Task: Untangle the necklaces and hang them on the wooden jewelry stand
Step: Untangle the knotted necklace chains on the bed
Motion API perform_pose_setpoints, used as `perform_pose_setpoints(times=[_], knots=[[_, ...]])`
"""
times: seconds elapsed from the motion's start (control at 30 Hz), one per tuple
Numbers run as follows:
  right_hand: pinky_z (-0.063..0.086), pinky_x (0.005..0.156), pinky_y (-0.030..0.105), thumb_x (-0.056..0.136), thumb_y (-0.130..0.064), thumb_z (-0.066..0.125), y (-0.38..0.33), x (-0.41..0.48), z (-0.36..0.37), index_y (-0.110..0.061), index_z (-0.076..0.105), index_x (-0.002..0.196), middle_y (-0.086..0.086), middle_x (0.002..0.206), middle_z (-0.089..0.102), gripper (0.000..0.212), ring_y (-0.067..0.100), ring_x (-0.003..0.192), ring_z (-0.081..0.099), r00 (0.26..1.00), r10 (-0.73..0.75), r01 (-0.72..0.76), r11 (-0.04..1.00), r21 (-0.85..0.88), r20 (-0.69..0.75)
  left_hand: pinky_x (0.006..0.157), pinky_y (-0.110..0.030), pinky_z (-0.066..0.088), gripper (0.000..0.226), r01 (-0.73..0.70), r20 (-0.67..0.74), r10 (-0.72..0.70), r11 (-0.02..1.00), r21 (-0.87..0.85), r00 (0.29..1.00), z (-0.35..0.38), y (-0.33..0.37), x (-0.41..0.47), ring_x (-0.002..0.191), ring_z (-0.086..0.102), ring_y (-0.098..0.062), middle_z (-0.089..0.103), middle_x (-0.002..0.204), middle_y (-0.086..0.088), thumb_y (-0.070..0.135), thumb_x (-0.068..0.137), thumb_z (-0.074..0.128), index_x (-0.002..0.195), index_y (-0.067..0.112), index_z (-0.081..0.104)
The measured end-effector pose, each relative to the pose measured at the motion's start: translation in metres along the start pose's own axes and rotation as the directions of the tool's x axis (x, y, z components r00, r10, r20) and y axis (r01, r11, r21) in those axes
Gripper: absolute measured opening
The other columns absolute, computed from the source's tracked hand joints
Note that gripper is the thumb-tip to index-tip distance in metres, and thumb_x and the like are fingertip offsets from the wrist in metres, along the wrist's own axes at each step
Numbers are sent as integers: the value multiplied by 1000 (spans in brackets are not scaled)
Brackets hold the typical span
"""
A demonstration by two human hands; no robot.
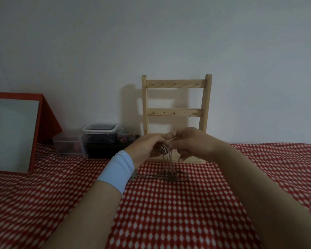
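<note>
A wooden jewelry stand [176,83] with two hooked rails stands against the wall, and no necklace hangs on it. In front of its base my left hand [145,148] and my right hand [192,144] meet, both pinching a tangle of thin metal necklaces [166,153]. Chains hang down from my fingers to a heap of chain [169,177] lying on the red patterned cloth. A small flower-shaped pendant [133,177] lies at the heap's left end, next to my blue wristband.
A red-framed mirror [13,133] leans at the left. Clear plastic boxes [99,135] and a small jar [126,136] sit by the wall left of the stand. The red and white cloth [169,212] covers the surface.
</note>
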State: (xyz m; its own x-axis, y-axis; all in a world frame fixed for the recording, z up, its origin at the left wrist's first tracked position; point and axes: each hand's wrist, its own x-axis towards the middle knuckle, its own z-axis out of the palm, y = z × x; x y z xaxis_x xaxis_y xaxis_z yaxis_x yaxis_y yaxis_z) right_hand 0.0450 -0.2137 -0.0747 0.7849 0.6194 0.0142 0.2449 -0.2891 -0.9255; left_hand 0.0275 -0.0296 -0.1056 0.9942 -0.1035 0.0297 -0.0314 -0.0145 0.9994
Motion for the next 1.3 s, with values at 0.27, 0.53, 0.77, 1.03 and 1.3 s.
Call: perform_pose_setpoints(times=[0.27,0.53,0.77,1.03,1.3], knots=[[61,67,31,96,-25,69,-5,-2,-10,-9,76,98,-3,73,69,18,12,66,56,981,101,-137,963,-230,-164,90,-44,52,21,12,131,-9,1000,-28,991,4,1,-4,80,63,-20,65,92,-13,17,102,49,109,3,63],[48,71,36,103,-31,51,2,5,-1,-11,62,90,3,73,55,26,18,68,52,981,134,-126,990,66,-138,83,-50,57,18,-144,168,95,940,309,981,11,11,-8,49,47,-10,48,70,-2,20,101,48,89,8,55],[48,86,39,96,-36,63,5,0,-10,-19,69,68,4,79,61,33,25,82,53,1000,-10,7,985,170,17,84,-29,54,25,-182,70,170,858,480,983,6,17,-9,89,63,-18,69,110,-15,22,102,42,110,12,64],[47,86,40,86,-39,65,9,1,-9,-18,73,71,3,77,61,27,16,71,57,995,12,-34,972,231,97,82,-36,58,17,-189,30,200,852,488,979,8,11,-6,83,66,-21,70,105,-14,21,100,49,104,13,64],[54,76,31,90,-33,71,12,7,-10,-13,74,79,0,77,69,22,15,69,57,992,34,7,948,319,-123,79,-36,58,9,-248,-36,262,943,222,964,11,18,-12,76,69,-21,71,84,-5,14,95,60,102,8,61]])
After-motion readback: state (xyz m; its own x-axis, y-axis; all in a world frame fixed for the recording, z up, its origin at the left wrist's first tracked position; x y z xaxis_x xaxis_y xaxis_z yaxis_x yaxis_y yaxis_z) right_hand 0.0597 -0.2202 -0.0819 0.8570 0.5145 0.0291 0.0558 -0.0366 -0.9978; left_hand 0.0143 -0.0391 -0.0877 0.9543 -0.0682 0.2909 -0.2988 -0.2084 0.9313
